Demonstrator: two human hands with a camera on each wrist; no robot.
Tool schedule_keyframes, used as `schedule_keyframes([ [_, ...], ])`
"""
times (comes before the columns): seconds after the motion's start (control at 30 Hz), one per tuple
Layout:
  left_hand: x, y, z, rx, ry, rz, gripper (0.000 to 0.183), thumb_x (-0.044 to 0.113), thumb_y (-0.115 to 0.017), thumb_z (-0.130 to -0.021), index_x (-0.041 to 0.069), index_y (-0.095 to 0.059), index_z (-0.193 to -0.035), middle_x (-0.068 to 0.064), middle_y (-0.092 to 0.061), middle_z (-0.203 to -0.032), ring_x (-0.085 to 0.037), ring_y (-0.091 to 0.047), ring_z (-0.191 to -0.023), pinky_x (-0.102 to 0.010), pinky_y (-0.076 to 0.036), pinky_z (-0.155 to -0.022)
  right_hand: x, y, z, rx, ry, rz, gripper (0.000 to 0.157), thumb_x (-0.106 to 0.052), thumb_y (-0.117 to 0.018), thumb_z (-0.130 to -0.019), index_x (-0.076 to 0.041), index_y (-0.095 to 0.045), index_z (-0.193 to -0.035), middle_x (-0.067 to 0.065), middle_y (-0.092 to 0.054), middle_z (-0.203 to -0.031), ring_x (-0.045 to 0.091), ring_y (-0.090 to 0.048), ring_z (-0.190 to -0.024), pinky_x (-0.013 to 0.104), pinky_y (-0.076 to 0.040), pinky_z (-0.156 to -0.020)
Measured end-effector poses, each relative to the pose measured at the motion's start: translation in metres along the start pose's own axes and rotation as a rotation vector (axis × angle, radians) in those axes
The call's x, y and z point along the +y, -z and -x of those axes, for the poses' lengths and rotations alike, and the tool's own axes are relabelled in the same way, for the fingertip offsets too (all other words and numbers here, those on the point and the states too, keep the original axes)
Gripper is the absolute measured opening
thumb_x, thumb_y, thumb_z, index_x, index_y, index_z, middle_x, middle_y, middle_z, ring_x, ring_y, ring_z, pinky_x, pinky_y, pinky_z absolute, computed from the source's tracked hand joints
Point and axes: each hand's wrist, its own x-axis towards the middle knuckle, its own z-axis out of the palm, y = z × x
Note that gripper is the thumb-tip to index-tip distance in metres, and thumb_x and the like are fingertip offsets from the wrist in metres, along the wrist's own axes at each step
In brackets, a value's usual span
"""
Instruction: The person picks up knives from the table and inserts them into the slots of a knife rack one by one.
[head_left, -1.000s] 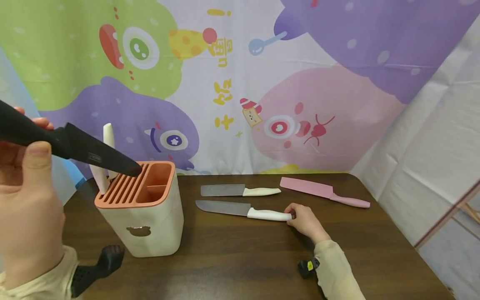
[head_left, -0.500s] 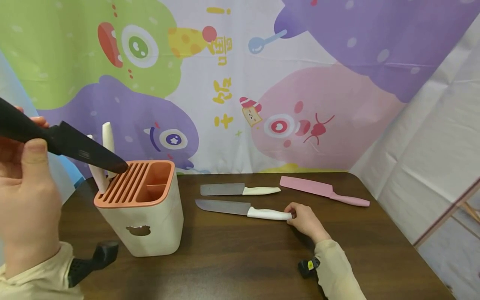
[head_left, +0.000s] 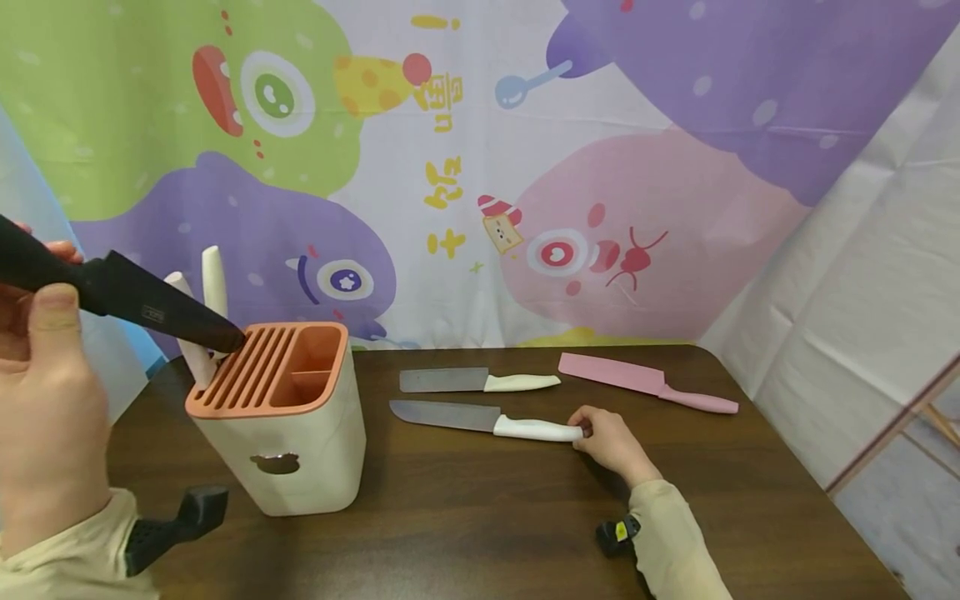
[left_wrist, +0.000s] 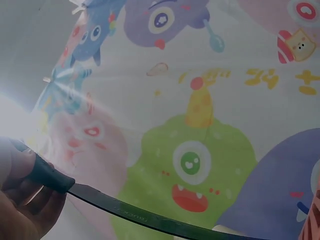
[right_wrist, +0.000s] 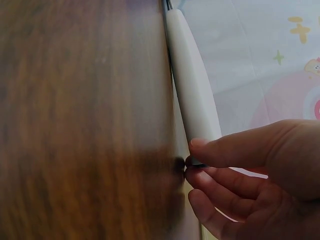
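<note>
My left hand grips a black knife by its handle, at the left of the head view. The blade slants down to the right, its tip right at the slots on the orange top of the cream knife block. At the table's middle lies a knife with a white handle. My right hand pinches the butt of that handle between thumb and fingers, and in the right wrist view the handle lies close along the tabletop.
Two pale handles, one a white handle, stand up from the block's left slots. Behind the white-handled knife lie a cream-handled cleaver and a pink cleaver. A cartoon-printed curtain hangs behind the table.
My left hand has moved left with the black knife, its tip passing from the block's right-hand slots to those farther left. My right hand stays on the white handle.
</note>
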Motion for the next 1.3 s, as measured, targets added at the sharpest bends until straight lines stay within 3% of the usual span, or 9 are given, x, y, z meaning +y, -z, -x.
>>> schedule_keyframes([
  [0.17, -0.002, -0.003, -0.001, -0.015, 0.03, 0.022, 0.031, 0.01, -0.041, -0.094, 0.01, -0.051, -0.123, 0.002, -0.058, -0.117, -0.013, -0.048, -0.114, -0.019, -0.033, -0.101, 0.001, 0.0, 0.0, 0.003, 0.001, 0.001, 0.019, 0.001, -0.068, -0.073, -0.004, -0.063, -0.09, 0.004, -0.061, -0.079, 0.015, -0.053, -0.073, 0.029, -0.045, -0.066],
  [0.3, -0.008, -0.006, -0.002, -0.007, 0.075, 0.238, 0.028, 0.003, -0.047, -0.091, 0.005, -0.055, -0.117, -0.004, -0.058, -0.11, -0.017, -0.051, -0.108, -0.018, -0.037, -0.096, 0.001, 0.0, -0.001, 0.004, -0.003, 0.001, 0.019, 0.001, -0.068, -0.073, -0.005, -0.063, -0.09, 0.003, -0.06, -0.079, 0.014, -0.052, -0.073, 0.029, -0.044, -0.066],
  [0.37, -0.011, -0.009, -0.002, 0.0, 0.084, 0.278, 0.027, 0.001, -0.05, -0.089, 0.004, -0.056, -0.115, -0.005, -0.059, -0.107, -0.018, -0.053, -0.105, -0.018, -0.039, -0.093, 0.002, 0.0, -0.001, 0.003, -0.003, 0.002, 0.019, 0.001, -0.068, -0.073, -0.005, -0.063, -0.09, 0.003, -0.06, -0.079, 0.014, -0.052, -0.073, 0.029, -0.044, -0.065],
  [0.43, -0.015, -0.011, -0.003, 0.001, 0.067, 0.253, 0.027, -0.001, -0.051, -0.088, 0.003, -0.056, -0.115, -0.005, -0.06, -0.105, -0.018, -0.055, -0.103, -0.019, -0.041, -0.092, 0.002, 0.0, -0.001, 0.002, -0.006, 0.0, 0.019, 0.001, -0.068, -0.073, -0.006, -0.063, -0.09, 0.003, -0.06, -0.079, 0.015, -0.052, -0.073, 0.029, -0.044, -0.066],
  [0.57, -0.024, -0.014, -0.002, 0.003, 0.02, 0.104, 0.028, -0.002, -0.052, -0.087, 0.003, -0.058, -0.114, -0.001, -0.062, -0.101, -0.016, -0.058, -0.098, -0.021, -0.044, -0.091, 0.003, -0.001, -0.002, -0.001, -0.014, -0.001, 0.019, 0.0, -0.068, -0.074, -0.006, -0.063, -0.091, 0.003, -0.06, -0.08, 0.014, -0.052, -0.073, 0.029, -0.045, -0.066],
  [0.77, -0.034, -0.017, 0.004, -0.023, 0.007, 0.002, 0.027, 0.002, -0.053, -0.087, 0.005, -0.06, -0.113, 0.005, -0.061, -0.099, -0.011, -0.059, -0.095, -0.021, -0.045, -0.09, 0.004, 0.0, -0.002, 0.0, -0.012, 0.0, 0.019, 0.0, -0.068, -0.074, -0.006, -0.063, -0.091, 0.003, -0.06, -0.08, 0.015, -0.052, -0.073, 0.029, -0.044, -0.066],
  [1.3, -0.053, -0.017, 0.017, -0.035, 0.096, -0.058, 0.031, -0.002, -0.053, -0.088, 0.008, -0.059, -0.116, 0.009, -0.06, -0.099, -0.006, -0.058, -0.092, -0.016, -0.045, -0.087, 0.002, 0.002, -0.001, -0.014, 0.006, -0.007, 0.018, 0.001, -0.068, -0.075, -0.005, -0.063, -0.091, 0.004, -0.061, -0.081, 0.014, -0.053, -0.075, 0.029, -0.045, -0.067],
])
